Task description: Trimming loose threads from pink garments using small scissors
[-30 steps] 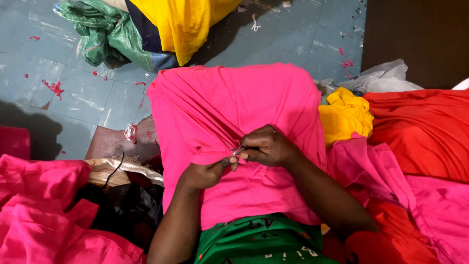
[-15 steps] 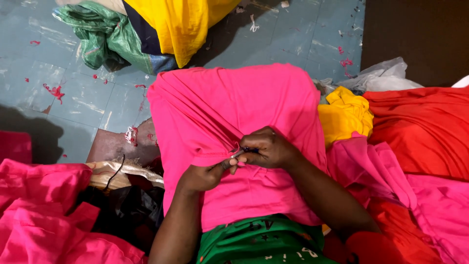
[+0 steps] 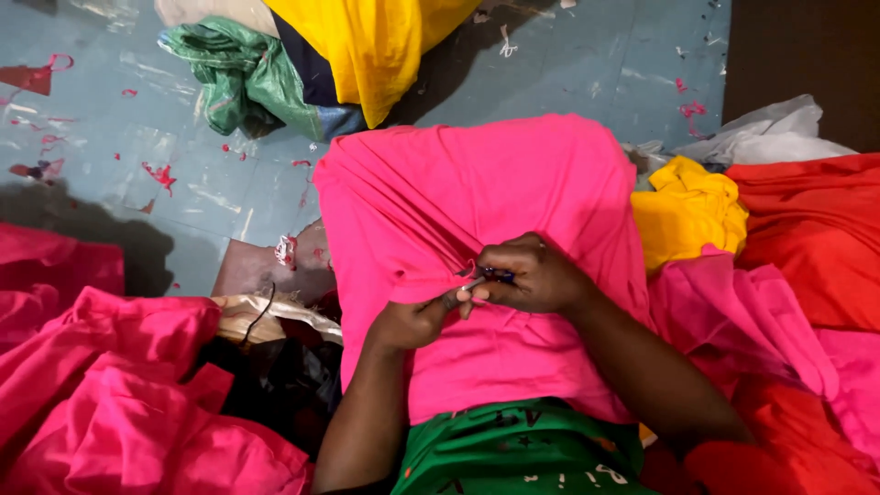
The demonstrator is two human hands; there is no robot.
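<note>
A bright pink garment [image 3: 477, 192] is draped over my knees in the middle of the view. My left hand [image 3: 412, 321] pinches a fold of the pink cloth from below. Just right of it, my right hand [image 3: 530, 273] is closed on a small dark-handled tool with a thin metal tip [image 3: 484, 278]; the tip touches the cloth at the pinched fold. The two hands nearly meet there. Green printed cloth [image 3: 513, 454] covers my lap beneath the pink garment.
Pink cloth heaps [image 3: 101, 394] lie at the left, red cloth [image 3: 816, 229] and more pink at the right, a yellow piece [image 3: 687, 211] between. A yellow and green bundle [image 3: 312, 55] lies on the grey floor [image 3: 119, 156] with red thread scraps.
My hands have stayed at the same fold of the pink garment, with only small finger shifts. The view has tilted slightly.
</note>
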